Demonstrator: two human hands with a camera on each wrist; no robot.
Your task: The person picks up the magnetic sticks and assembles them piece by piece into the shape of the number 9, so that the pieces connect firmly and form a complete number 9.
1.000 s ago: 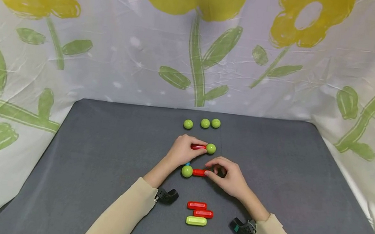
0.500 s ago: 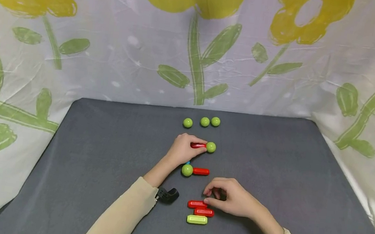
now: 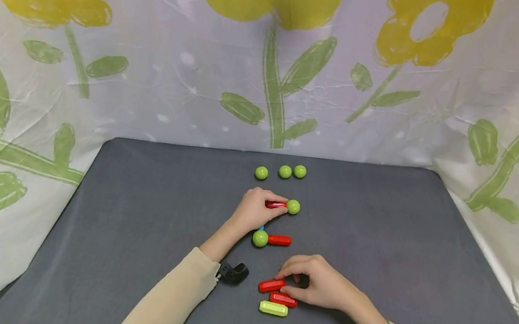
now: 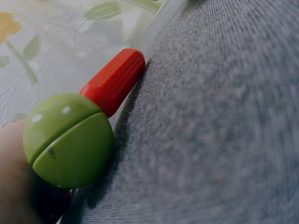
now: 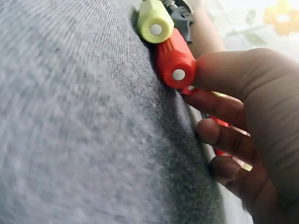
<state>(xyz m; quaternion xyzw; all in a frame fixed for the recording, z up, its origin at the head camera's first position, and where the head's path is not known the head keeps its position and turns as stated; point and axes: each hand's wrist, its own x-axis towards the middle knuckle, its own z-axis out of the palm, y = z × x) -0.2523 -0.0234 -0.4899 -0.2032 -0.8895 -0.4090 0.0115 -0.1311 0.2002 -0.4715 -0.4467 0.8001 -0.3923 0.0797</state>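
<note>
My left hand (image 3: 254, 209) grips a red magnetic rod (image 3: 276, 205), whose right end meets a green ball (image 3: 293, 207). Below that hand, a bit of blue rod (image 3: 261, 228) shows above a nearer green ball (image 3: 260, 238). From this nearer ball a second red rod (image 3: 279, 240) extends right; the left wrist view shows the ball (image 4: 70, 140) and rod (image 4: 114, 81) up close. With thumb and index finger, my right hand (image 3: 315, 282) pinches the right end of a loose red rod (image 3: 271, 286). Another red rod (image 3: 283, 299) lies just below, its silver tip facing the right wrist camera.
A yellow-green rod (image 3: 274, 308) lies nearest the person, beside the loose red rods. Three green balls, one of them a lone ball (image 3: 261, 173), sit toward the back of the dark grey table (image 3: 165, 188). A flower-printed cloth (image 3: 164, 65) hangs behind.
My right hand has left the red rod on the nearer ball, moved down to the loose rods and pinched the upper red one, which now tilts. My left hand stays put.
</note>
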